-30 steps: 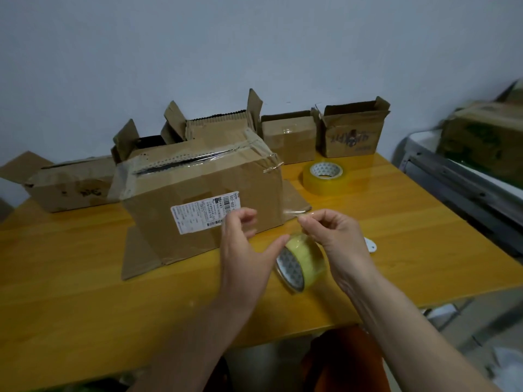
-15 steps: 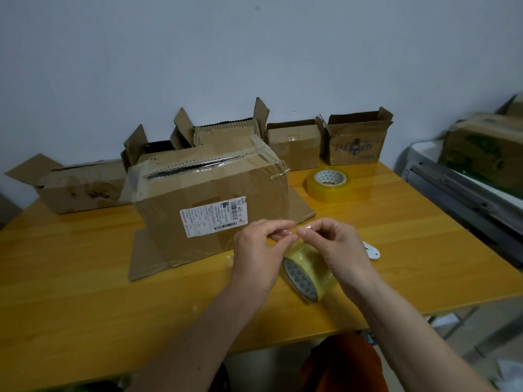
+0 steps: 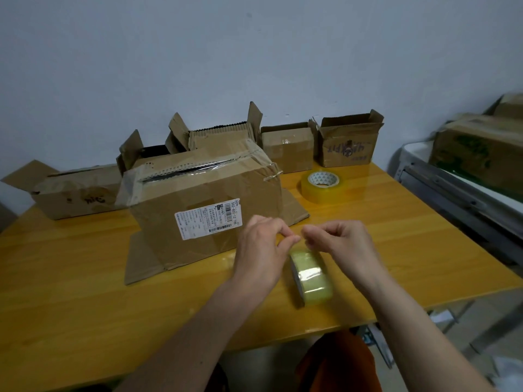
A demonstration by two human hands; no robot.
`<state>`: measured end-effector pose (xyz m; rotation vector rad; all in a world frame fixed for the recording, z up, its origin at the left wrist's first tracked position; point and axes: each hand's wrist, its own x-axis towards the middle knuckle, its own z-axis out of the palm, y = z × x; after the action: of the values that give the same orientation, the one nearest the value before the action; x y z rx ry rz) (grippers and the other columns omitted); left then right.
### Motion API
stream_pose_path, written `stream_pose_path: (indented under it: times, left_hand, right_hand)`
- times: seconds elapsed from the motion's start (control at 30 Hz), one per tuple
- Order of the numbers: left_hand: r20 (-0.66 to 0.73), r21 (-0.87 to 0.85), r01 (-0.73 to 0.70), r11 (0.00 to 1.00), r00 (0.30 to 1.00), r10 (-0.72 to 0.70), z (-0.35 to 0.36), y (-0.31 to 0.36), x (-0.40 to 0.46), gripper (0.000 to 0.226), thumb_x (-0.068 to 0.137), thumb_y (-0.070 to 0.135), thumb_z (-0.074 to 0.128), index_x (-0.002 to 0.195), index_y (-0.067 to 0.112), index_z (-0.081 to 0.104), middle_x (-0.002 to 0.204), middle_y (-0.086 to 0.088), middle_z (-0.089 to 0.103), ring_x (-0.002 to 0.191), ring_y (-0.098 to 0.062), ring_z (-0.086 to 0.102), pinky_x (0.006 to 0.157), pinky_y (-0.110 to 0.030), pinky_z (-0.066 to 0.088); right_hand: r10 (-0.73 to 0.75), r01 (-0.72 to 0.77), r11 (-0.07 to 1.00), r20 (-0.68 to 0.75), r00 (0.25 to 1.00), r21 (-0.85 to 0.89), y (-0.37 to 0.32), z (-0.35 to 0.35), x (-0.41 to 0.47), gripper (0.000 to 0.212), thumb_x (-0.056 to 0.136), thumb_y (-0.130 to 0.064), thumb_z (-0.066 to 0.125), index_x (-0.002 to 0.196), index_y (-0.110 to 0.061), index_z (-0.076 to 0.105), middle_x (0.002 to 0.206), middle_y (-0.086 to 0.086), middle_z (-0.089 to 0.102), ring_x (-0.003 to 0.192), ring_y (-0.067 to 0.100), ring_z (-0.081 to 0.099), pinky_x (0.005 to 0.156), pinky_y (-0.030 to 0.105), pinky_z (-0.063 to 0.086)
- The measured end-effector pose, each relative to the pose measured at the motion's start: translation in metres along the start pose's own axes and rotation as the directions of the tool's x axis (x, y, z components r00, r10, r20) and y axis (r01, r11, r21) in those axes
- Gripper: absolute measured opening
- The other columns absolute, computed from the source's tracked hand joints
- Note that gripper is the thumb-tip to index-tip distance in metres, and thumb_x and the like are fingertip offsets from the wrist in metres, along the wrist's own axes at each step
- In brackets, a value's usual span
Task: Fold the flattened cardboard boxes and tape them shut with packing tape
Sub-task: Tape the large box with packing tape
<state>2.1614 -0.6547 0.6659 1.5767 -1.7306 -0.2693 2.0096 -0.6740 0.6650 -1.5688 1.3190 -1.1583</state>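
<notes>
Tape roll (image 3: 310,275), lower centre, is pinched by left hand (image 3: 261,250) and right hand (image 3: 341,241); its freed end may re-stick.

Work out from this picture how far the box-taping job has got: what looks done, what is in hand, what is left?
Done: the big labelled box stands folded, clear tape along its top seam. In hand: the left hand and right hand pinch at the tape roll, apparently picking its end. Left: the open-flapped boxes by the wall look unsealed; a spare roll waits.
</notes>
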Motion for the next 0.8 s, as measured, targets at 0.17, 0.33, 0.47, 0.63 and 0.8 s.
stream_pose_path:
  times: [0.17, 0.33, 0.47, 0.63, 0.8]
  left_hand:
    - [0.119, -0.150, 0.190, 0.970, 0.978, -0.173, -0.007, 0.000, 0.007, 0.013, 0.087, 0.024, 0.070, 0.076, 0.019, 0.066, 0.078, 0.008, 0.065, 0.073, -0.005, 0.056, 0.066, -0.019, 0.044]
    - [0.123, -0.213, 0.176, 0.961, 0.981, -0.153, 0.005, 0.014, 0.024, 0.011, 0.088, 0.021, 0.068, 0.078, 0.019, 0.064, 0.074, 0.003, 0.069, 0.071, -0.011, 0.065, 0.072, -0.034, 0.056]
    - [0.161, -0.292, 0.202, 0.935, 0.974, -0.160, 0.019, 0.023, 0.040, 0.009, 0.089, 0.018, 0.067, 0.081, 0.016, 0.064, 0.077, 0.000, 0.069, 0.070, -0.014, 0.068, 0.074, -0.037, 0.058]
    - [0.128, -0.270, 0.221, 0.937, 0.973, -0.193, 0.038, 0.021, 0.075, 0.014, 0.083, 0.025, 0.075, 0.072, 0.027, 0.066, 0.091, 0.008, 0.054, 0.086, -0.008, 0.050, 0.075, -0.019, 0.043]
    - [0.325, -0.453, 0.368, 0.812, 0.916, -0.234, 0.066, 0.022, 0.097, 0.015, 0.083, 0.021, 0.075, 0.094, 0.014, 0.067, 0.090, 0.002, 0.064, 0.085, -0.011, 0.057, 0.082, -0.025, 0.048]
  right_hand:
    - [-0.042, -0.003, 0.958, -0.152, 0.987, -0.286, 0.008, -0.031, 0.005, 0.048, 0.085, -0.045, 0.063, 0.123, -0.015, 0.063, 0.105, -0.002, 0.068, 0.101, 0.016, 0.063, 0.088, 0.034, 0.051]
    - [0.273, -0.210, 0.952, 0.303, 0.913, -0.224, 0.029, -0.002, -0.004, 0.056, 0.069, -0.048, 0.080, 0.112, -0.021, 0.058, 0.099, -0.004, 0.067, 0.088, 0.012, 0.064, 0.074, 0.028, 0.051]
    - [0.153, -0.189, 0.974, 0.255, 0.955, 0.123, 0.042, -0.001, 0.001, 0.022, 0.079, -0.017, 0.077, 0.098, -0.018, 0.066, 0.084, -0.005, 0.073, 0.081, 0.009, 0.067, 0.069, 0.023, 0.049]
    - [-0.028, -0.058, 0.969, 0.340, 0.940, 0.240, 0.039, -0.038, 0.021, 0.019, 0.082, 0.002, 0.068, 0.098, -0.006, 0.064, 0.082, 0.006, 0.073, 0.078, 0.014, 0.069, 0.070, 0.021, 0.051]
    - [-0.029, -0.033, 0.990, 0.424, 0.905, 0.139, 0.041, -0.077, 0.049, 0.019, 0.081, -0.002, 0.069, 0.100, -0.002, 0.066, 0.087, 0.010, 0.073, 0.083, 0.017, 0.068, 0.075, 0.024, 0.052]
